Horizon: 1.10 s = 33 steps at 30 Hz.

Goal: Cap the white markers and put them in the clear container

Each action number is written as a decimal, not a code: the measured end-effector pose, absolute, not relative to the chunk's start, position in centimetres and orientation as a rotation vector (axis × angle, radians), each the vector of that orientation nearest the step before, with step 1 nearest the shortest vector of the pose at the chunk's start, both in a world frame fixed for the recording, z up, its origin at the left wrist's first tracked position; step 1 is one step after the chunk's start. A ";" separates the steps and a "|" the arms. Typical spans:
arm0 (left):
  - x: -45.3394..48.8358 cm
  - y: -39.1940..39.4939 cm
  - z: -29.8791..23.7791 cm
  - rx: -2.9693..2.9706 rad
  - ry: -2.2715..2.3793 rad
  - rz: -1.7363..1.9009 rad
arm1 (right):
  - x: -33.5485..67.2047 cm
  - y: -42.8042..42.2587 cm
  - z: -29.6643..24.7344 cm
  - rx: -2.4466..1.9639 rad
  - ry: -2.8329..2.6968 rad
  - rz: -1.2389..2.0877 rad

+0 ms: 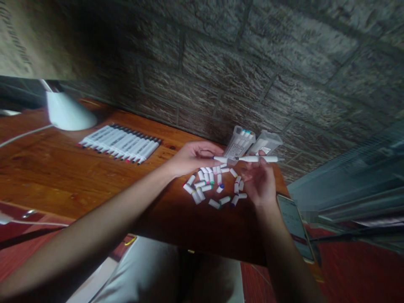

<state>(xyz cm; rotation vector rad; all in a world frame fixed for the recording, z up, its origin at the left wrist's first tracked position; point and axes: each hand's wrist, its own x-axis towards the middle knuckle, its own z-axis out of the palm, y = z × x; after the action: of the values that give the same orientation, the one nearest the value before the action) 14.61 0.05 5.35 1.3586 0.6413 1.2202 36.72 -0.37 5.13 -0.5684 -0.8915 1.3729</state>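
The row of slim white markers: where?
Head view, left half: the row lies on the brown wooden table, just right of the white conical lamp base.

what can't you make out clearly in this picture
All in the head view:
Phone screen: text too small and blurred.
Label on the left clear box: fine print too small.
Lampshade: cut off by the left and top edges.
Marker: part covered by a finger of the right hand.

Room probably in a home, varnished wooden desk (41,172) against a stone-block-patterned wall (208,63), table lamp (67,112) with white base (71,115) and broad shade (41,42), smartphone (295,227) at the desk edge, reddish wood-look floor (356,269) below.
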 end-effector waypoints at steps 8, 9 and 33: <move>14.5 -0.1 5.5 1.370 0.674 1.217 | 36.5 -0.7 5.3 -0.566 -0.845 1.417; 14.5 -0.1 5.5 1.370 0.669 1.221 | 36.5 -0.8 5.3 -0.561 -0.840 1.421; 14.8 -0.1 4.8 1.454 0.584 1.061 | 36.0 -1.2 5.6 -0.611 -0.987 1.263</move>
<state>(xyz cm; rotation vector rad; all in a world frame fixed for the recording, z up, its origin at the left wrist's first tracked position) 14.84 -0.07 4.77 1.4544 0.5836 1.0612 36.02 -1.19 5.62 -0.6115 -0.9866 1.2631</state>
